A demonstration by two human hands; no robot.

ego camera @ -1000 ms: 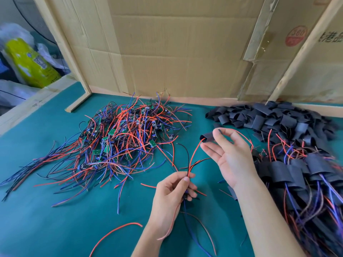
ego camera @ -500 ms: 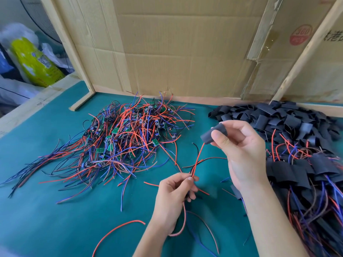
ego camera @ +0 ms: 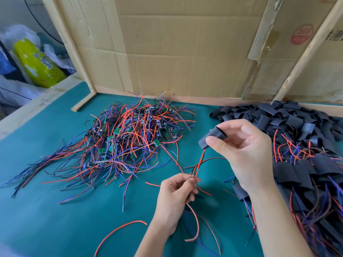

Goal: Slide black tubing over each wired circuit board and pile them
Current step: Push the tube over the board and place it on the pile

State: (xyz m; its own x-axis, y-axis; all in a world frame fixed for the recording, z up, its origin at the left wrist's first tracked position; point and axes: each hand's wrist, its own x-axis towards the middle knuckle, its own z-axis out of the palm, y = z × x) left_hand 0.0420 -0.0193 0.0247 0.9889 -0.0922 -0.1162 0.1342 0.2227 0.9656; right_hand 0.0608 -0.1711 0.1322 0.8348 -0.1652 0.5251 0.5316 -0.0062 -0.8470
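Note:
My right hand [ego camera: 241, 147] pinches a short piece of black tubing [ego camera: 211, 136] between thumb and fingers, above the green table. Red and black wires [ego camera: 199, 163] run from the tubing's lower end down to my left hand [ego camera: 176, 193], which pinches the wire bundle; the board itself is hidden in that hand. A big tangle of bare wired circuit boards [ego camera: 126, 138] lies at the left centre. Loose black tubing pieces [ego camera: 289, 117] are heaped at the back right. Boards covered with tubing [ego camera: 306, 175] are piled along the right side.
Cardboard sheets and wooden slats [ego camera: 185, 52] wall off the back of the table. A single red wire [ego camera: 118, 230] lies loose near the front edge. Left of the table are a yellow bag [ego camera: 37, 65] and plastic bags.
My right hand closed round the tubing and brought it over the tips of the red and black wires. My left hand kept its grip on the wires, almost still.

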